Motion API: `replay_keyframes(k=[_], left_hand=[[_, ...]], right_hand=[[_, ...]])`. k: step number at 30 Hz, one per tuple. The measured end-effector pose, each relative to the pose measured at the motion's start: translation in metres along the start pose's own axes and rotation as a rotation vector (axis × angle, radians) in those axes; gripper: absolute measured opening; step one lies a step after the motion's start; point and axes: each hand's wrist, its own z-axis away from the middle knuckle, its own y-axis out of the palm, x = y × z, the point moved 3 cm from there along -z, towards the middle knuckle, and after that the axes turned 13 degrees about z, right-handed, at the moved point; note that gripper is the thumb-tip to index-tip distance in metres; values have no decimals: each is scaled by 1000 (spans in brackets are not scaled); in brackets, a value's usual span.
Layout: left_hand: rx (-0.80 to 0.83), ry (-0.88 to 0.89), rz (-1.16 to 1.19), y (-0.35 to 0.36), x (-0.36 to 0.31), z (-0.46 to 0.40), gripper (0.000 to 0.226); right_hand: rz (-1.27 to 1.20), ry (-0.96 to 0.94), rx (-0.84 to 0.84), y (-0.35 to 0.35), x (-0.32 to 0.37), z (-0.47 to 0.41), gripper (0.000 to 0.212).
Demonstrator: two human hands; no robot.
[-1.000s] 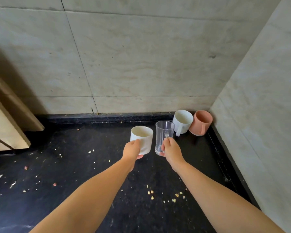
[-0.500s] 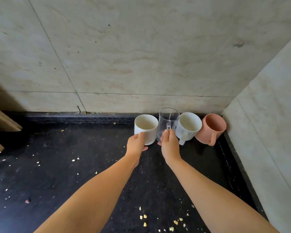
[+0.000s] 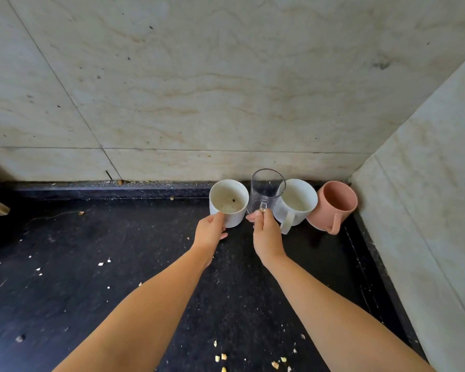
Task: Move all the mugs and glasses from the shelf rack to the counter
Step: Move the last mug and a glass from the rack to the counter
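The black counter [image 3: 91, 277] fills the lower half of the view, strewn with pale crumbs [image 3: 220, 357] at six o'clock, and tiled walls [image 3: 199, 89] close it in at twelve and three o'clock. Four vessels now stand in a row against the back wall toward one o'clock. A second ago the white mug [image 3: 228, 202] and the glass mug [image 3: 266, 190] were out over the middle of the counter; both have since moved back and now sit level with the second white mug [image 3: 297, 202] and the pink mug [image 3: 334, 205], which have stayed put in the corner. The glass mug looks to be touching the second white mug.

The left hand [image 3: 209, 233] still curls its fingers round the near side of the white mug. The right hand [image 3: 267, 236] still pinches the glass mug's handle between thumb and fingers. Both seem set down, so release is likely next. The shelf rack is out of view, so whether more remain there cannot be told.
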Motion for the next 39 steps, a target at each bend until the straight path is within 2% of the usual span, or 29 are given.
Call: replay_keyframes(k=[6,8,10,15,18,21,24,26,32,39], left_hand=[[21,10,-100,-3,-3,1,23],[20,17,-157,-7,-7,5,15],[-4,30,-233,-17,-10,11,24],[11,111,-527,-42,-24,35,37],[58,224,-663,-49,-40,56,39],[108,357,-769,-56,-56,84,39],[129,567,-1022,-69,-67,117,42],[129,663,-1127,-80,-69,134,42],[20,660,-1182,-143,-67,189,41],[-319,593,-1116,-206,-65,260,41]], right_hand=[[68,34,35,-3,3,0,32],[103,68,39,-7,5,1,28],[150,72,39,-12,6,8,26],[306,21,58,-30,7,37,46],[504,-104,59,-41,15,57,48],[754,-330,-9,-48,28,83,47],[966,-517,-47,-48,40,109,49],[1032,-563,-25,-45,44,122,48],[1053,-729,138,-15,68,163,49],[1017,-1034,210,16,118,214,46]])
